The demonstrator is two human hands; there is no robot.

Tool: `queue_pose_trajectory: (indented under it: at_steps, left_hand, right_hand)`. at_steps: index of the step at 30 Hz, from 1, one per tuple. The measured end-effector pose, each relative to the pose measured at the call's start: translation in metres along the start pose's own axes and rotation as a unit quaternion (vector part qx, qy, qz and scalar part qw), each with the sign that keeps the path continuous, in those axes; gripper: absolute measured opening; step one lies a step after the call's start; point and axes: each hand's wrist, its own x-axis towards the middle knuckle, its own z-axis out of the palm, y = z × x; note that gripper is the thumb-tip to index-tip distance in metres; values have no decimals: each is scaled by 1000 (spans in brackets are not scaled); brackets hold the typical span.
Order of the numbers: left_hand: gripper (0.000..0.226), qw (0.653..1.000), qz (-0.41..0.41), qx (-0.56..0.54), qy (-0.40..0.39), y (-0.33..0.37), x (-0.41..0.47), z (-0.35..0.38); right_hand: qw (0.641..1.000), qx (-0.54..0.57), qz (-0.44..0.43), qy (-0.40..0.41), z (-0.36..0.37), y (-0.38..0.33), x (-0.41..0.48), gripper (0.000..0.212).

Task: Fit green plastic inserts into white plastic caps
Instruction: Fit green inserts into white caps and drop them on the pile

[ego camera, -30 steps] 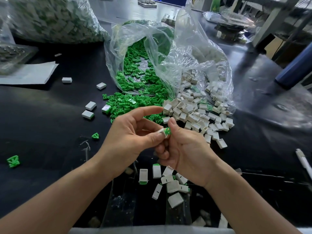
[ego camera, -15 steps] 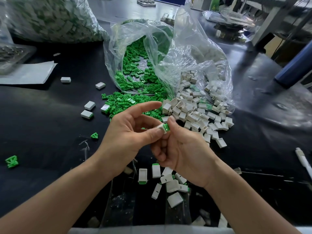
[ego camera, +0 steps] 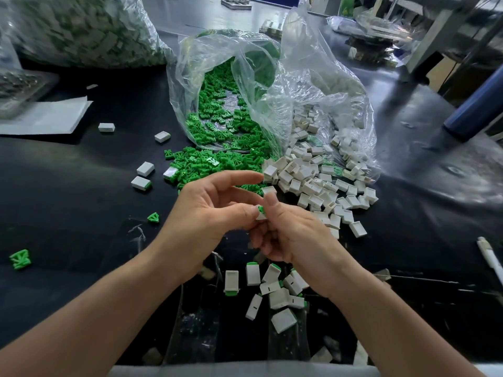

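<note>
Pinching a small white rectangular plastic cap (ego camera: pixel 260 216), the left hand (ego camera: pixel 206 213) meets the right hand (ego camera: pixel 288 232), which pinches a green plastic insert (ego camera: pixel 261 209); best pressed squarely until flush.

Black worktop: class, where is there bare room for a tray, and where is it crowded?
Bare: left, between the white paper sheet and the stray green plastic insert; right, between the spilled white plastic caps and the white pen. Crowded: the clear plastic bags' mouths, and finished caps near the edge.
</note>
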Motion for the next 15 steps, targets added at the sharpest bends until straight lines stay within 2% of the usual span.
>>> queue_pose_trajectory:
  at_steps: [3,8,15]
  left_hand:
    - [36,1000,-3,-16,-6,-1,0,-1]
    - [28,999,7,-50,-22,1,-2,-1]
    - [38,1000,9,-10,-6,-1,-1,1]
  right_hand:
    - [1000,-20,-20,5,0,-1,-1,46]
    - [999,8,-35,0,-3,-1,1,47]
    - [999,-12,-39,1,-1,2,3,38]
